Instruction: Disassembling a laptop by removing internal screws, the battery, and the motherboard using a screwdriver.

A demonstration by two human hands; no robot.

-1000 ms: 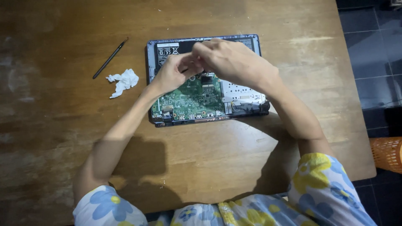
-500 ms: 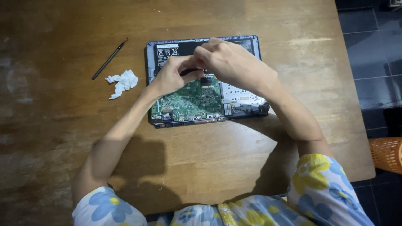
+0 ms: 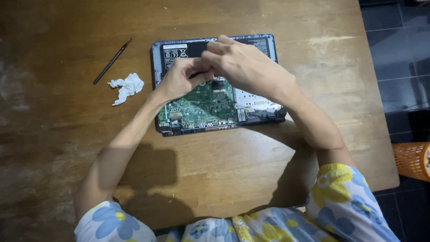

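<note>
While bent over the opened laptop (image 3: pixel 215 85), left hand (image 3: pixel 181 80) and right hand (image 3: pixel 244 67), fingers pinched together, held item hidden

— What's on the table (image 3: pixel 277 179)?
— Opened laptop (image 3: pixel 215 85) at centre, both hands (image 3: pixel 215 71) meeting over its circuit board (image 3: pixel 201 107).
— And left of it?
— Crumpled tissue (image 3: pixel 126 86), a thin tool (image 3: pixel 112 61) just behind that. Basket (image 3: pixel 412 160) off the table's right edge.
</note>
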